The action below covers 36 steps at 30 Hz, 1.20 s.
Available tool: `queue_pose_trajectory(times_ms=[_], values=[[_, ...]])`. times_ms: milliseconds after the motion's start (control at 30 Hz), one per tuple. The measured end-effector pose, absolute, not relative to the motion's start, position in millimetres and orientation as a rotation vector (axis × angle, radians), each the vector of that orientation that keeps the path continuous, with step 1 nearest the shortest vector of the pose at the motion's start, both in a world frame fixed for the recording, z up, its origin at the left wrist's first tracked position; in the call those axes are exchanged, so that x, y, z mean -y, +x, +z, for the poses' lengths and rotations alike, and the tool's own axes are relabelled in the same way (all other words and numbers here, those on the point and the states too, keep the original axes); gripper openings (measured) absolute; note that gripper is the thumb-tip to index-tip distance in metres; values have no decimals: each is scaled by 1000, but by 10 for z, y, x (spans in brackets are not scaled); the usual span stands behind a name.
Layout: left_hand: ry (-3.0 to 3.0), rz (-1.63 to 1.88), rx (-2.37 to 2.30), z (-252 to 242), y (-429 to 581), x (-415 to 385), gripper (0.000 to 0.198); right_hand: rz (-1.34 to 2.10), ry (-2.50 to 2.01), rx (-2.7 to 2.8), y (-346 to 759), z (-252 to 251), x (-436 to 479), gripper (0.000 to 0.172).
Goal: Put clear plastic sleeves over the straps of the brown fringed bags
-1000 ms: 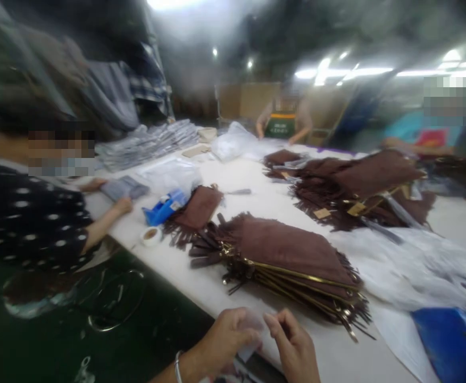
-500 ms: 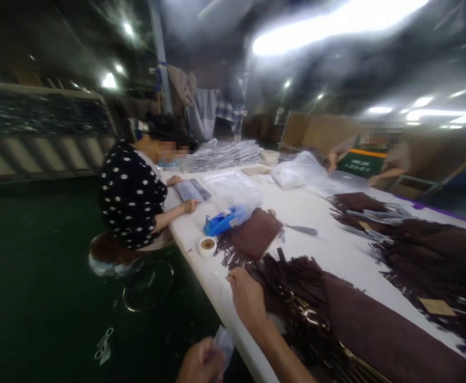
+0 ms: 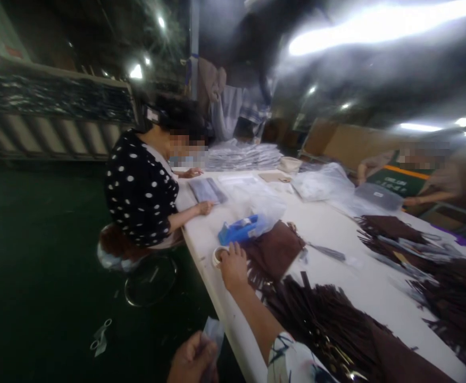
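My left hand (image 3: 193,355), low in the view beside the table edge, is closed on a small translucent plastic piece (image 3: 214,331). My right hand (image 3: 235,267) reaches over the table with its fingers spread. Its fingertips are at a white roll of tape (image 3: 217,256), partly covering it; whether they grip it I cannot tell. Just beyond that hand lies a blue tape dispenser (image 3: 239,230). To its right is a brown fringed bag (image 3: 276,249). More brown fringed material (image 3: 321,303) with gold-coloured metal parts lies beside my right forearm.
A person in a polka-dot top (image 3: 141,191) sits at the left, handling a grey packet (image 3: 207,190). Another person in a green apron (image 3: 402,178) is at the far right. Brown fringed pieces (image 3: 452,287) cover the right side. Scissors (image 3: 100,338) appear over the floor, lower left.
My right hand has moved forward from the brown fringe to the roll of tape, its fingers opening out. My left hand still holds the plastic piece. The view has swung slightly left.
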<state>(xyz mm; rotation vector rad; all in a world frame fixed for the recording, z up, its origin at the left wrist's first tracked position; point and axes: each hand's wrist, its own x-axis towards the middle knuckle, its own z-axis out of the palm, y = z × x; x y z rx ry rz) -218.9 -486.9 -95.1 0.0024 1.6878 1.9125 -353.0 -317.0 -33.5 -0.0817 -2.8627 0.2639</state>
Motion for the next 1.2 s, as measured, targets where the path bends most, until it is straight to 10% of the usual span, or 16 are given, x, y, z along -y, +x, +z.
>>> queue_pose_trajectory(times_ms=[500,1200], values=[[544,1729,-1688,-159,-1522,4289,23,2101,-563,1997,-730,3,2815,36],[859,1196,-1784,-460,-772,4064,43,1974,-971,1589,569,-484,2719,35]])
